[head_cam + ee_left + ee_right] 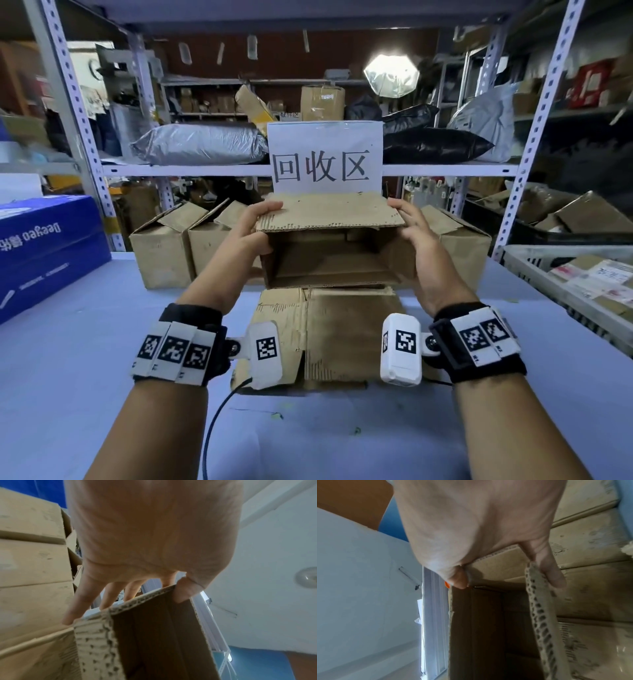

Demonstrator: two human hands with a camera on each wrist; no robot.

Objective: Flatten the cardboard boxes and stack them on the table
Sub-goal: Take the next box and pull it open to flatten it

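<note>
I hold an open brown cardboard box (pixel 335 253) on its side above the table, its opening toward me. My left hand (pixel 255 226) grips its upper left corner, thumb inside and fingers over the top flap (pixel 329 212). My right hand (pixel 416 240) grips the upper right corner the same way. In the left wrist view my left hand (pixel 154 588) pinches the corrugated box edge (pixel 137 600). The right wrist view shows my right hand (pixel 505 574) pinching the box wall (pixel 537 601). A flattened box (pixel 329 335) lies on the blue table (pixel 102 377) under my wrists.
Standing cardboard boxes (pixel 164 250) line the back of the table, with another box (pixel 462 243) at the right. A blue carton (pixel 44 246) sits at the left, a grey crate (pixel 561 284) of parcels at the right. A white paper sign (pixel 323 157) hangs from the shelf rail.
</note>
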